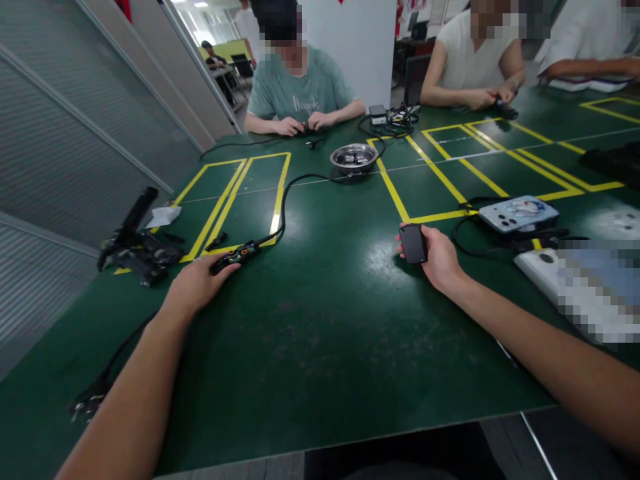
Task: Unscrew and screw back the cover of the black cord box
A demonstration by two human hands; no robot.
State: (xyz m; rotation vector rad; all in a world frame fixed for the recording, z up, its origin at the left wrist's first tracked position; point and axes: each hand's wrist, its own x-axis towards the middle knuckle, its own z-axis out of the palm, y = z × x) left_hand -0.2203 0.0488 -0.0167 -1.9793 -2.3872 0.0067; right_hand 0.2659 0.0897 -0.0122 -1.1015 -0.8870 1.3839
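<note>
- Surface (310, 360): deep green, with paler scuffs, ruled into rectangles by bright yellow tape (388, 181).
- Power strip (242, 253): black, dotted with orange rings.
- Small flat device (413, 244): plain dark grey.
- Cable (284, 207): black.
- Bowl (336, 160): shiny silver.
- Phone case (520, 213): pale blue, printed with a white-and-blue figure.
- Paper (164, 217): white.
- Folding stand (133, 217): black.
- Co-worker's T-shirt (310, 83): muted teal with pale lettering.
- Another co-worker's top (457, 60): cream.
- Partition (60, 120): grey, finely striped.
- Column (360, 53): whitish.
</note>
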